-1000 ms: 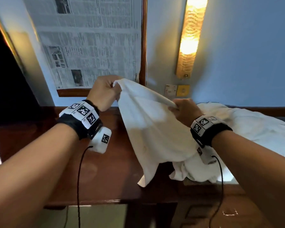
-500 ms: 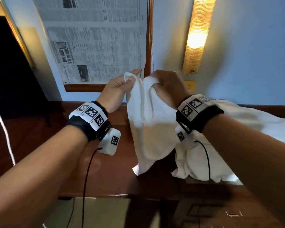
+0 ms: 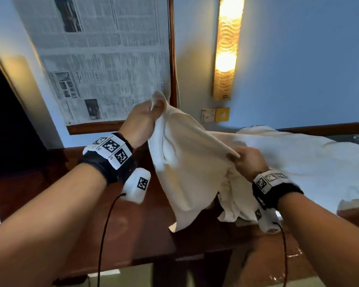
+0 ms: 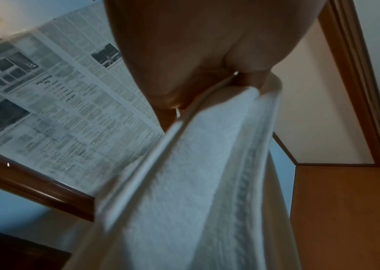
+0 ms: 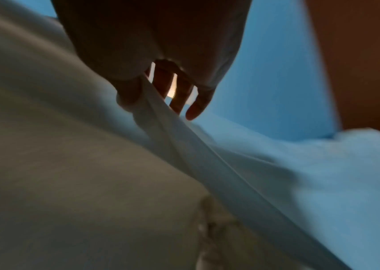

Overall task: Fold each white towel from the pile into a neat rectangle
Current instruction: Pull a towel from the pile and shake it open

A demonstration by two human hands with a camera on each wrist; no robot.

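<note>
Left hand (image 3: 142,123) pinches a corner of the white terry towel (image 3: 192,168) up high, right hand (image 3: 248,162) pinches its hemmed edge lower down, so the soft cloth hangs in loose folds over the glossy dark wooden table (image 3: 133,224); behind it the rumpled white towel pile (image 3: 298,162) sprawls across the tabletop

Blue wall (image 3: 298,59), lit lamp (image 3: 226,48), wooden table (image 3: 133,235)
</note>
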